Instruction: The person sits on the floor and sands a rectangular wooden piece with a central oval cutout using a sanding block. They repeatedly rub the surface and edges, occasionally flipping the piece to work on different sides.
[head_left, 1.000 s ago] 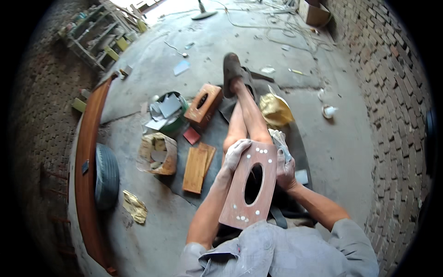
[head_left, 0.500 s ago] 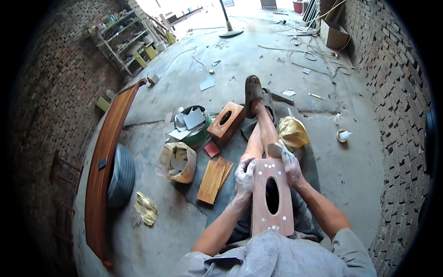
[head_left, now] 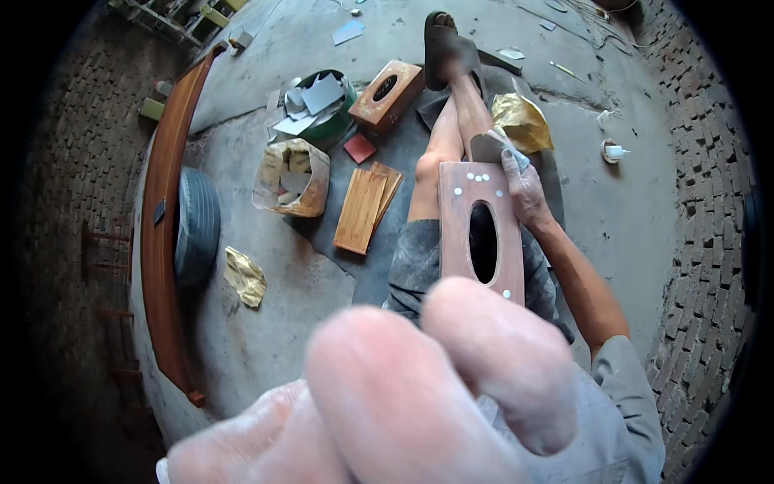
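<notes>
My left hand (head_left: 395, 387) is raised very close to the camera, large and out of focus; its fingers look bent, and whatever they may touch is hidden. A pinkish wooden tissue box (head_left: 457, 218) lies on my lap, with an oval opening and white filler dots in its top. Its near end is covered by the left hand. At the box's far right corner, my right hand (head_left: 528, 192) is closed on a folded piece of grey sandpaper (head_left: 488, 148). Pale dust coats both hands.
Left of my legs are another tissue box (head_left: 389, 98), wooden boards (head_left: 361, 211), a red block (head_left: 359, 148), a green bucket (head_left: 345, 117) of scraps and a cut-open plastic container (head_left: 270, 181). Farther left, a long brown plank (head_left: 165, 242) leans by a tyre (head_left: 199, 226). A small bottle (head_left: 614, 152) stands right.
My left hand has left the tissue box's left side and come up close before the camera. The view has tipped downward. My right hand still holds the sandpaper at the box's far corner.
</notes>
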{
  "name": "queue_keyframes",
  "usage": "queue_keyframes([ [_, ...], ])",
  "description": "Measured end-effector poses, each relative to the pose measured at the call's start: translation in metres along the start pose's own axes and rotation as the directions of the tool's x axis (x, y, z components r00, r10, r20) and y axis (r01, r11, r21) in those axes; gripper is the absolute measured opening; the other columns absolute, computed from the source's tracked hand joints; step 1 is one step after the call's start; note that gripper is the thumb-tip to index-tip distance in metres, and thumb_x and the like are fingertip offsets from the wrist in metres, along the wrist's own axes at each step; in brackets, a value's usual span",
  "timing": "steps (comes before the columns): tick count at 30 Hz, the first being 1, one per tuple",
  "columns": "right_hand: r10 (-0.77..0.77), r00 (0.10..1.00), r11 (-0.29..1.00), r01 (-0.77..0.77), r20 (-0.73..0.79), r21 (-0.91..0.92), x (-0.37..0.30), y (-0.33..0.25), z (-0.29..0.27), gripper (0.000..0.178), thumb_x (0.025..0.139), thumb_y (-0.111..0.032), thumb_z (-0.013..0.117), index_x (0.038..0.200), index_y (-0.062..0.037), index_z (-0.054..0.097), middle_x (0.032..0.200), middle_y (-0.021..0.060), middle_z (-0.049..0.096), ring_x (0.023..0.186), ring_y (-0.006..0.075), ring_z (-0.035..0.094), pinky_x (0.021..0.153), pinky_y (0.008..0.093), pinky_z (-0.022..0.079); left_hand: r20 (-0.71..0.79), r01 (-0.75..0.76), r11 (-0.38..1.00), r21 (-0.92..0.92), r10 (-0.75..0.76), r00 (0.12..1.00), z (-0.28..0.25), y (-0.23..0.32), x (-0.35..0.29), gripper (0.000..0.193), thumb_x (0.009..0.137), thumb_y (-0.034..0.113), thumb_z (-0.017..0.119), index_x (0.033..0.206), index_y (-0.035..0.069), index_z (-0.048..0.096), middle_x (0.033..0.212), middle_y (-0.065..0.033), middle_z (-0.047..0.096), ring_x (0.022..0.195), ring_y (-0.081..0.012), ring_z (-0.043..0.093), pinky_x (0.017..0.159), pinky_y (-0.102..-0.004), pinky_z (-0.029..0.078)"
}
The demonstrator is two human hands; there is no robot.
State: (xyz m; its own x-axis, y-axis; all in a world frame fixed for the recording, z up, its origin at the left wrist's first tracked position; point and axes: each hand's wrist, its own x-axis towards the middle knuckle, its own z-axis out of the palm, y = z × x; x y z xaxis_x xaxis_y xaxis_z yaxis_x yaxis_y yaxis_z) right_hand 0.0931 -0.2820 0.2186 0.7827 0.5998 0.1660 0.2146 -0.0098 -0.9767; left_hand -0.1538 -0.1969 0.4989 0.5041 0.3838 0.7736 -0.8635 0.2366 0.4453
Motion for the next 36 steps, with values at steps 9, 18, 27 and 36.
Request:
queue_keyframes([
  [9,0.044,0.999,0.999,-0.044,0.01,0.015,-0.005,-0.002,0.003,0.052,0.12,-0.032,0.041,0.156,0.0036,0.054,0.163,0.0171,0.054,0.152,0.0231,0.047,0.127,0.0339,0.032,0.106,-0.051,0.995,0.082,0.042,0.994,0.005,-0.006,-0.015,0.025,0.107,0.027,0.056,0.112,0.005,0.067,0.112,-0.0091,0.065,0.111,-0.0244,0.062,0.105,-0.0384,0.047],
  [18,0.07,0.997,0.996,-0.071,0.014,0.055,-0.005,-0.005,0.003,0.053,0.12,-0.032,0.042,0.158,0.0044,0.052,0.161,0.016,0.056,0.151,0.0221,0.048,0.126,0.0328,0.033,0.17,-0.046,0.987,0.151,0.02,0.985,-0.002,-0.011,-0.02,0.021,0.101,0.013,0.065,0.118,0.001,0.068,0.115,-0.011,0.068,0.112,-0.0254,0.066,0.104,-0.0377,0.05],
  [27,0.211,0.96,0.977,-0.204,-0.186,0.058,-0.01,0.014,0.004,0.057,0.118,-0.044,0.044,0.136,0.005,0.067,0.12,0.01,0.074,0.108,0.0165,0.066,0.096,0.0336,0.053,-0.026,0.312,0.392,0.865,-0.587,0.809,-0.125,-0.124,-0.041,0.034,0.095,0.007,0.075,0.126,-0.005,0.068,0.128,-0.0189,0.069,0.125,-0.0323,0.065,0.109,-0.0423,0.049],
  [36,0.375,0.868,0.862,-0.198,-0.324,0.467,-0.033,0.023,-0.021,0.057,0.116,-0.036,0.047,0.149,0.0097,0.054,0.143,0.0202,0.062,0.116,0.029,0.072,0.096,0.0421,0.067,0.031,0.072,0.048,0.996,-0.972,0.231,-0.168,-0.202,-0.063,0.09,0.082,0.041,0.072,0.164,0.015,0.047,0.156,-0.0282,0.05,0.148,-0.047,0.042,0.128,-0.0537,0.028],
])
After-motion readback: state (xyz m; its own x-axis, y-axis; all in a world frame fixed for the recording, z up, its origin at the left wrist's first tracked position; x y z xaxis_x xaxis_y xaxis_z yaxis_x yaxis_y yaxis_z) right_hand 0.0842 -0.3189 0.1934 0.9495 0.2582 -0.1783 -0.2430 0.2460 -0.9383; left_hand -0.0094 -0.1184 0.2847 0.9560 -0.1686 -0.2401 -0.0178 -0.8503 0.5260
